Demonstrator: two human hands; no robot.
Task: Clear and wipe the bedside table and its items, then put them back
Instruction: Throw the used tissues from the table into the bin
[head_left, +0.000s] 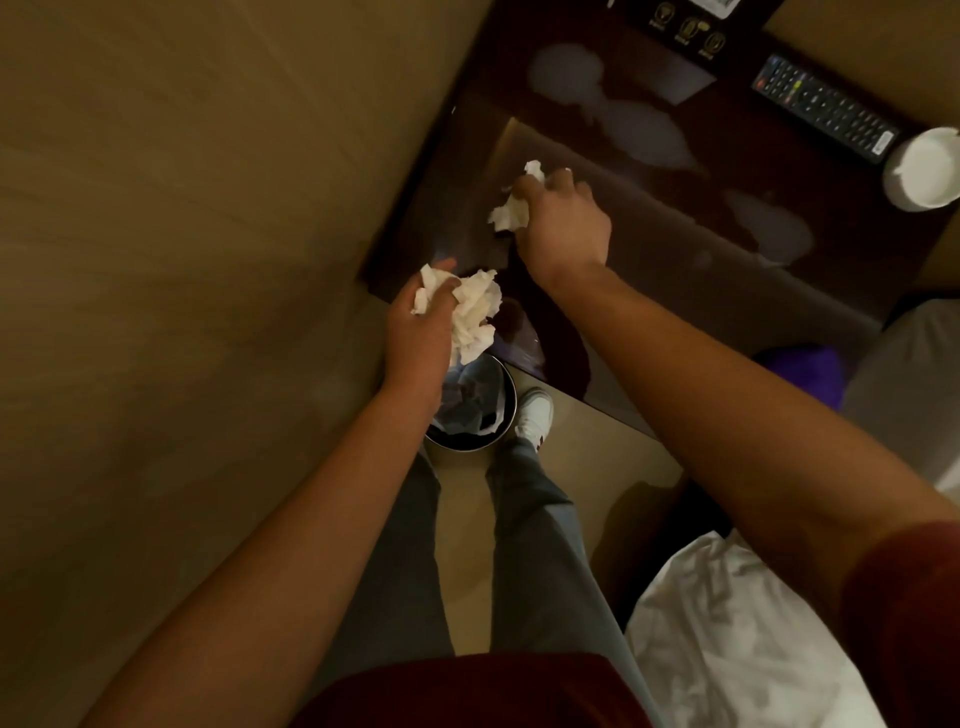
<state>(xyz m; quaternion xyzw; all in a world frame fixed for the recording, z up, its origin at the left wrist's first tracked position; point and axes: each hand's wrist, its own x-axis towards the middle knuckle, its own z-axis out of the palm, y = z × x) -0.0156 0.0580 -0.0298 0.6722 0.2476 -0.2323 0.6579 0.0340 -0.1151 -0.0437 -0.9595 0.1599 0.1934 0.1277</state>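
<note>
Standing over a dark glossy worktop (649, 270) set in the corner beside a tan wall (182, 234). Right hand (563, 223) reaching onto the near-left part of the worktop, fingers (566, 179) curling round a small crumpled tissue (511, 210) and pressing it against the surface. Left hand (418, 332) hanging just off the worktop's front-left corner, gripping a larger crumpled tissue wad (475, 314) with fingers curled round it, directly above a round waste bin (470, 410) on the floor. Bin holding what looks like crumpled paper or plastic, though too dim to be sure.

Lying along the far right edge of the worktop: a black remote control (826, 106), angled, and just beside its near end a white round ashtray (924, 169). Sitting at the back edge: a black box with gold icons (691, 31), partly cut off by the frame. Pale reflections showing across the glossy top.

Wearing grey trousers (530, 545), a white shoe (535, 415) next to the bin, and a dark red sleeve (904, 623). White bedding (727, 649) filling the lower right corner.
</note>
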